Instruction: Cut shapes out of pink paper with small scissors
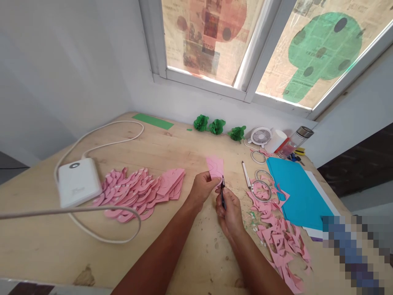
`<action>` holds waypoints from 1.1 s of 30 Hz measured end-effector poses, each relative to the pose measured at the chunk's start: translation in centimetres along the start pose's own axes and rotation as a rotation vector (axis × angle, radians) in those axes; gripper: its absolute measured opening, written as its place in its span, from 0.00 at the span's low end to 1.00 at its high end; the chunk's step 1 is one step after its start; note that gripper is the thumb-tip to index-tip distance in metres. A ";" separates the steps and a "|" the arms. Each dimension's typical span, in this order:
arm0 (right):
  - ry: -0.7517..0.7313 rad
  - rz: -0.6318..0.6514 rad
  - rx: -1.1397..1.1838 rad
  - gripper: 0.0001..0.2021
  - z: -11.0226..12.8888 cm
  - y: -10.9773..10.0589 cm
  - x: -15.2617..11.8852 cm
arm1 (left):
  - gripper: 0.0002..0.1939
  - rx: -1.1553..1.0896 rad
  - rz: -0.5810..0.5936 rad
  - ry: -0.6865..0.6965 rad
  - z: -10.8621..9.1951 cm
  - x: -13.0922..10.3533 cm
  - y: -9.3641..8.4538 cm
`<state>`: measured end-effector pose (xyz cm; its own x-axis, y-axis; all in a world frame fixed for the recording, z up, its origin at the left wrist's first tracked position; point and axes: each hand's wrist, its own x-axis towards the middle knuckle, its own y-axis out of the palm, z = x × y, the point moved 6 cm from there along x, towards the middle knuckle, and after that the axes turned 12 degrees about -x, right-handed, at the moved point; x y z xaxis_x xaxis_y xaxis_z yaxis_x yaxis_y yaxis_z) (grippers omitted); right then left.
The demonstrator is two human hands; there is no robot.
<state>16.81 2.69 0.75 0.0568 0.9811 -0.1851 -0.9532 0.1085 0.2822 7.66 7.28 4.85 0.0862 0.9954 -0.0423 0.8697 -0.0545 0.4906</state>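
A small pink paper piece (217,164) with a curved line drawn on it is pinched in my left hand (203,187), above the middle of the table. Fingers of my right hand (230,209) are wrapped round dark scissors (223,196), whose tip meets the paper's lower right edge. To the left lies a spread of cut pink paper shapes (135,192), with folded pink pieces (172,183) at its right end. Pink scraps (282,241) are heaped right of my right hand.
A white power bank (79,182) and looping cable (101,238) lie left. Three green paper flowers (217,126) and a green strip (152,121) line the back. Right are a pen (246,174), tape rings (260,191), blue sheets (299,192), a fan (260,136) and a bottle (295,141).
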 end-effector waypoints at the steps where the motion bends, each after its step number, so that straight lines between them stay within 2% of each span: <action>1: -0.001 -0.002 -0.006 0.16 0.0 0.0 0.0 | 0.07 0.005 -0.003 0.002 0.0 0.0 0.0; 14: 0.000 -0.020 -0.029 0.17 0.1 -0.2 -0.1 | 0.06 0.030 -0.002 0.009 0.0 -0.2 -0.1; 23: 0.006 -0.030 -0.050 0.17 -0.1 -0.2 0.0 | 0.07 0.031 -0.086 0.026 -0.1 0.1 -0.6; 33: -0.009 -0.033 -0.029 0.18 0.1 -0.1 -0.1 | 0.09 0.060 -0.046 0.036 0.2 0.1 -0.2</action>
<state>16.92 2.62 0.86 0.0913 0.9785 -0.1851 -0.9590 0.1365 0.2486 7.54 7.37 4.56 0.0288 0.9991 -0.0322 0.9001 -0.0119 0.4355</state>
